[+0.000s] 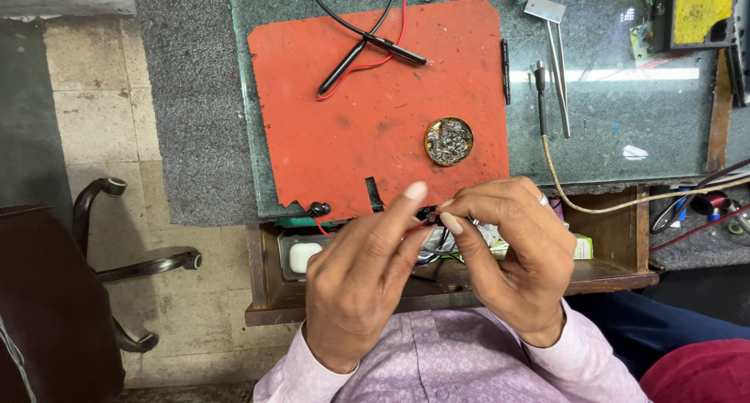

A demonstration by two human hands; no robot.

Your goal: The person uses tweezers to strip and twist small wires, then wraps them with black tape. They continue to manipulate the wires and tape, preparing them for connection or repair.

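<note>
My left hand (pixel 363 274) and my right hand (pixel 512 250) meet over the front edge of a red mat (pixel 375 114), fingertips pinching a small black earbud (pixel 430 214) with thin red and black wires between them. My right hand wears a ring. A second black earbud (pixel 318 209) lies on the mat's front edge to the left of my hands. Two black probes (pixel 367 51) with black and red leads lie crossed at the mat's far side. A round brass tin (pixel 448 140) of metal wool sits on the mat just beyond my right hand.
The mat lies on a glass-topped bench (pixel 609 114). Tweezers (pixel 561 82) and a soldering iron (pixel 541 98) with a beige cord lie to the right. A stand with a yellow sponge (pixel 699 16) is at the far right. An open wooden drawer (pixel 609 239) holds a white charger (pixel 303 254). A chair base (pixel 133 262) stands at left.
</note>
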